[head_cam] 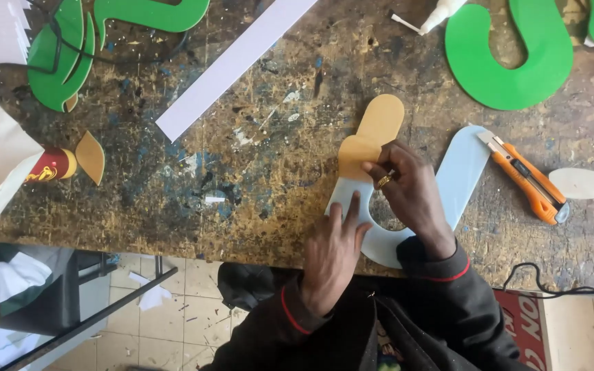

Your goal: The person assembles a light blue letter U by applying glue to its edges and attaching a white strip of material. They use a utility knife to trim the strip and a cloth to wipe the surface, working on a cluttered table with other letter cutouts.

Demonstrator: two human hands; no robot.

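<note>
Left hand [331,247] presses flat on the pale-blue cutout [458,178]; right hand [407,189] pinches its tan backing [372,134].

Soft, even daylight is falling across the bench [262,172], throwing only faint shadows. No glare is showing. Focus is holding sharp at centre, while the edges are bending and softening slightly.

A scarred, paint-flecked wooden workbench [269,178] stands over pale floor tiles [173,309].
</note>
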